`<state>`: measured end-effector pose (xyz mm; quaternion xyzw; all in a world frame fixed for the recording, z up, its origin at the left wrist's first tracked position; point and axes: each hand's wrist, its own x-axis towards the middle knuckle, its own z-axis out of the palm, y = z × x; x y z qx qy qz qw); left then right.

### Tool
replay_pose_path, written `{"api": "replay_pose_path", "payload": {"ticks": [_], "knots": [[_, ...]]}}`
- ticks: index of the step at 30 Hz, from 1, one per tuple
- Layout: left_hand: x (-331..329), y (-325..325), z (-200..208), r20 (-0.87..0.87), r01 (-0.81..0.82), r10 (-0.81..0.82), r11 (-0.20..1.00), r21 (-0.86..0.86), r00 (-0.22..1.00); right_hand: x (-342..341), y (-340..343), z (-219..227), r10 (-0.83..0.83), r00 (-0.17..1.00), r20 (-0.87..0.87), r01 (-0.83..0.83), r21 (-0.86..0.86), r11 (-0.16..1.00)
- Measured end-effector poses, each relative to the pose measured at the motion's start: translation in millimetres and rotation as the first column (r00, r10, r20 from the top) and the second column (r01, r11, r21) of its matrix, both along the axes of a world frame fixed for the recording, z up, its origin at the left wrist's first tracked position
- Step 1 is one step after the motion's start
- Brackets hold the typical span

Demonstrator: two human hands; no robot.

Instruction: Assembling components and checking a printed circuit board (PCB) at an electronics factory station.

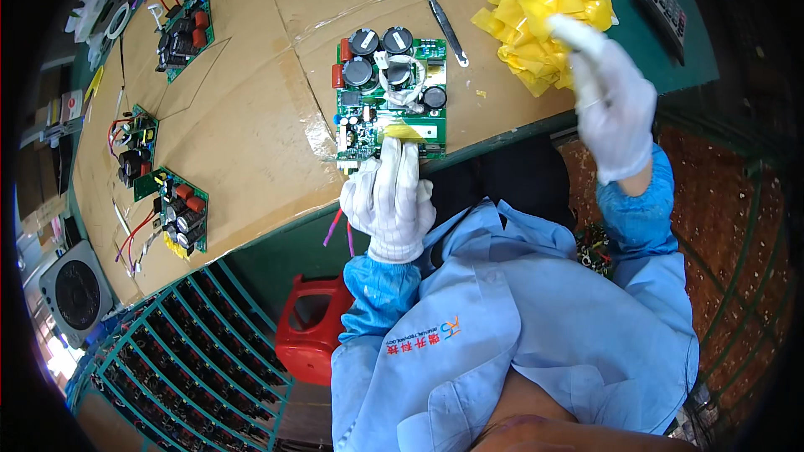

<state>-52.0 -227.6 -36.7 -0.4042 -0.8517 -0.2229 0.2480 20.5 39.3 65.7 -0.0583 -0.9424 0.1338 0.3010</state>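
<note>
In front of me a green circuit board (433, 121) lies near the table's front edge, with dark round capacitors, red-brown parts and looped white wires on it. My left hand (392, 201), in a white glove, rests its outstretched fingertips on the board's near side, touching a yellow film piece (405, 130) that lies there. My right hand (614, 100), also gloved in white, is at the edge of a heap of yellow film pieces (536, 12) with its index finger stretched out. Its other fingers are partly hidden, and nothing shows in its grasp.
Black tweezers (446, 25) lie between board and heap. A calculator (662, 8) is at the far right. More wired circuit boards (186, 209) lie along the table's left side. Below are a red plastic stool (314, 351), a rack of boards (197, 356) and a grey fan (77, 289).
</note>
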Motion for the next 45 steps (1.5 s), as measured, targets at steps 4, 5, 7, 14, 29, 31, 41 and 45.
{"api": "replay_pose_path", "payload": {"ticks": [4, 5, 7, 14, 29, 31, 41, 45], "knots": [[5, -19, 45, 0.032, 0.205, -0.205, 0.978, 0.027, 0.978, 23, 18, -7, -0.292, 0.920, 0.263, 0.253, 0.173, 0.952], [3, -27, 63, 0.016, 0.261, -0.261, 0.965, -0.008, 0.965, 24, 12, -4, -0.290, 0.921, 0.261, 0.252, 0.169, 0.953], [-14, -32, 80, -0.359, 0.300, -0.232, 0.942, 0.148, 0.904, 27, -10, 6, -0.137, 0.946, 0.294, 0.281, -0.531, 0.799], [-59, -25, 95, 0.170, 0.230, -0.210, 0.967, -0.110, 0.963, 6, -32, -33, 0.221, 0.926, 0.306, -0.137, -0.273, 0.952], [-53, -6, 32, 0.046, 0.237, -0.233, 0.950, -0.203, 0.971, -15, -78, -52, 0.065, 0.876, 0.479, -0.036, -0.070, 0.997], [-53, -6, 31, 0.041, 0.227, -0.223, 0.951, -0.209, 0.974, -16, -78, -54, 0.073, 0.879, 0.471, -0.048, -0.066, 0.997], [-55, -4, 28, 0.072, 0.250, -0.241, 0.954, -0.164, 0.968, -16, -92, -59, 0.083, 0.871, 0.484, 0.064, -0.278, 0.958], [-54, -5, 26, 0.046, 0.235, -0.231, 0.962, -0.139, 0.972, -22, -99, -69, 0.067, 0.919, 0.388, 0.097, -0.388, 0.916]]}}
